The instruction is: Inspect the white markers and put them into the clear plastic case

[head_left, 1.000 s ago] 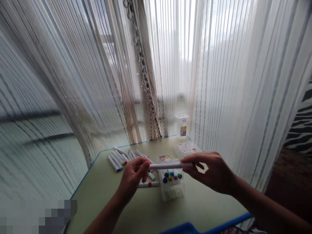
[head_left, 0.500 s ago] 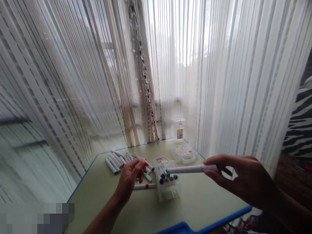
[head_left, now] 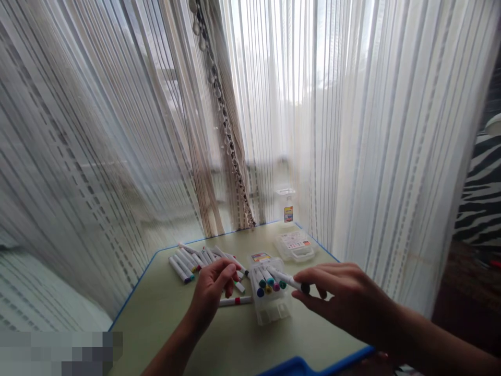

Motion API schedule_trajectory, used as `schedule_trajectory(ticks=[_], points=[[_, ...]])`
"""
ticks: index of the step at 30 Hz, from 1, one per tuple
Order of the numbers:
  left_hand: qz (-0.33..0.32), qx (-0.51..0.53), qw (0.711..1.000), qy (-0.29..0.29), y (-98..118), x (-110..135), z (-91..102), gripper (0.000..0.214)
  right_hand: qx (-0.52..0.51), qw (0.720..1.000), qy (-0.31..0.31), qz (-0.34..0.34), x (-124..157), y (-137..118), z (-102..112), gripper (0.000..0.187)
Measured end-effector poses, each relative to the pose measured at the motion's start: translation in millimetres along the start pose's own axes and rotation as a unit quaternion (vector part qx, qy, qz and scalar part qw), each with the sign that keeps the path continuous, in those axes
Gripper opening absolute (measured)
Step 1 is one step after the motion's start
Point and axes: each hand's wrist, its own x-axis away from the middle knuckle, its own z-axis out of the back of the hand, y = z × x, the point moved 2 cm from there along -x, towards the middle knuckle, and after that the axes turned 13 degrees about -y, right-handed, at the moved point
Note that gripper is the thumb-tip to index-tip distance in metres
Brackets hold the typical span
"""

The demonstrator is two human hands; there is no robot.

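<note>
My right hand [head_left: 332,292] pinches a white marker [head_left: 291,281] near its dark-capped end. The marker's far end reaches over a clear plastic case [head_left: 272,313] that holds several white markers [head_left: 266,275] with coloured ends: blue, yellow, pink, teal and green. Left of the case is my left hand [head_left: 215,284], its fingers curled and the thumb against the index finger, with nothing visible in it. Behind that hand lies a pile of loose white markers [head_left: 188,261]. One marker with a red band [head_left: 237,301] lies between the left hand and the case.
A second clear case [head_left: 296,246], closed and with a handle, lies at the back right of the table [head_left: 156,313]. Beyond it stands a clear container with a yellow label [head_left: 288,214]. Sheer striped curtains [head_left: 352,130] hang around the table, which has a blue edge.
My right hand has moved left with the marker, bringing its far end over the markers in the open case. My left hand has hardly moved.
</note>
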Motion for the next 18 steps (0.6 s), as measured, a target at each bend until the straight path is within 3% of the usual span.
schedule_trajectory(ticks=[6,18], points=[[-0.003,0.0,1.0,-0.012,-2,0,1.0,0.029,-0.008,0.999,-0.024,-0.026,-7,3,-17,0.011],[0.0,-0.002,1.0,-0.011,1,1,-0.3,0.029,0.016,0.985,-0.144,-0.089,-19,13,-37,0.013]])
